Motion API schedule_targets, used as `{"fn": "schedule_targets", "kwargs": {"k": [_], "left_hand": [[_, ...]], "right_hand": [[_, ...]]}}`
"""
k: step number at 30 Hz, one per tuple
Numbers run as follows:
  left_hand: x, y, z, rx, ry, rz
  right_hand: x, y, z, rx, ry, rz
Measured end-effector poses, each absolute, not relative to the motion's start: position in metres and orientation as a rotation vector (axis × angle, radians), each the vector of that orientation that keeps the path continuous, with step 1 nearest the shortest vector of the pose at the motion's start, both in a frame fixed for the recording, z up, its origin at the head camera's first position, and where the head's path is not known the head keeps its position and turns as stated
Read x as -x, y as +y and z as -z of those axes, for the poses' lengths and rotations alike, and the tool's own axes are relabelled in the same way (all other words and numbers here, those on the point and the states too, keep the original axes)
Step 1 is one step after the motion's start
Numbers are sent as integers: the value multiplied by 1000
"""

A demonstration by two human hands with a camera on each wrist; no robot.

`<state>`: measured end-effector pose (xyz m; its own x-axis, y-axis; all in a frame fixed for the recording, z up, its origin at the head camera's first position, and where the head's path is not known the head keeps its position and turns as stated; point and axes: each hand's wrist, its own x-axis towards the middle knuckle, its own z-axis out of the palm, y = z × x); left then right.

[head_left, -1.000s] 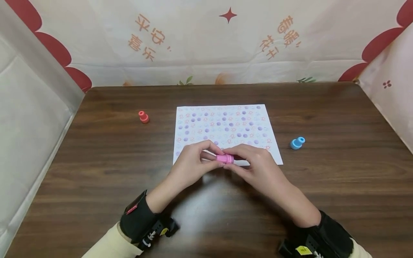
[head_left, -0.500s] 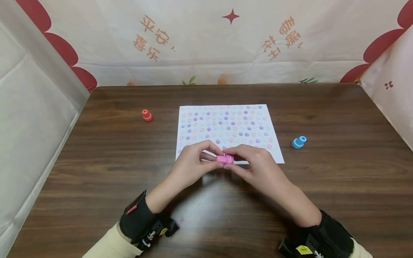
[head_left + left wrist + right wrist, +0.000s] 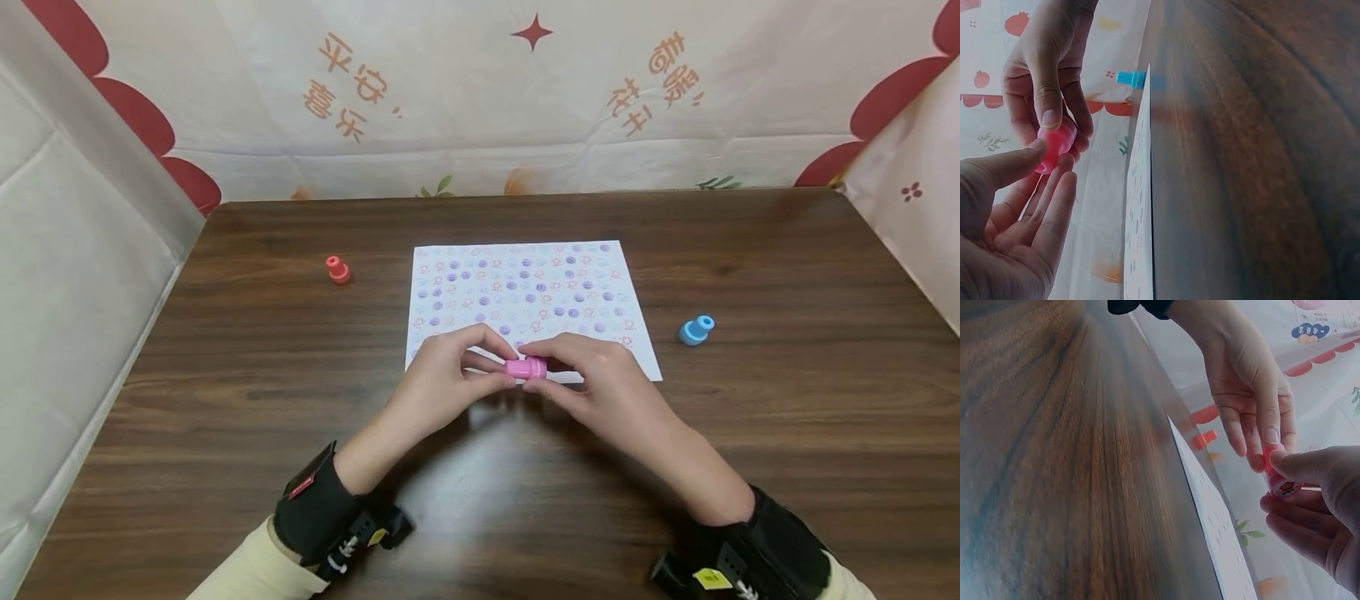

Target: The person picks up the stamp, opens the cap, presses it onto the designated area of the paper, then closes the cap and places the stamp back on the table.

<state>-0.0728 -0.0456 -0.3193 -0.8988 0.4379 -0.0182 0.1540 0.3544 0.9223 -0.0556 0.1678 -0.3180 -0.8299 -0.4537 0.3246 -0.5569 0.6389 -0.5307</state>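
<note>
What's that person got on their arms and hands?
The left hand and right hand are bare. Pale yellow sleeves end near wide black wristbands. Each wristband has a black device with a yellow sticker, and the left one also shows a red tag.

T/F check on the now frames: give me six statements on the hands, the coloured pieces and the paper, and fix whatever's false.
1. The left hand and right hand both grip the pink piece. True.
2. In the head view, the red piece and blue piece sit on opposite sides of the paper. True.
3. The paper is blank. False: it carries many small purple and red marks.
4. The blue piece touches the paper. False: it sits apart, on the table.
5. The right wrist view shows a flower-like design on one end of the pink piece. True.
6. The red piece is nearer the right hand. False: it is nearer the left hand.
</note>
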Motion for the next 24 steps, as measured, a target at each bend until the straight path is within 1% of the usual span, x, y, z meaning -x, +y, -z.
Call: {"fn": "schedule_targets", "kwargs": {"k": [6,24], "left_hand": [[76,-46,317,-534,2380,-1564],[87,-65,311,-443,2386,-1584]], "right_hand": [[58,172,318,-846,-2673,-949],[63,196,309,-675,-2699,-889]]}}
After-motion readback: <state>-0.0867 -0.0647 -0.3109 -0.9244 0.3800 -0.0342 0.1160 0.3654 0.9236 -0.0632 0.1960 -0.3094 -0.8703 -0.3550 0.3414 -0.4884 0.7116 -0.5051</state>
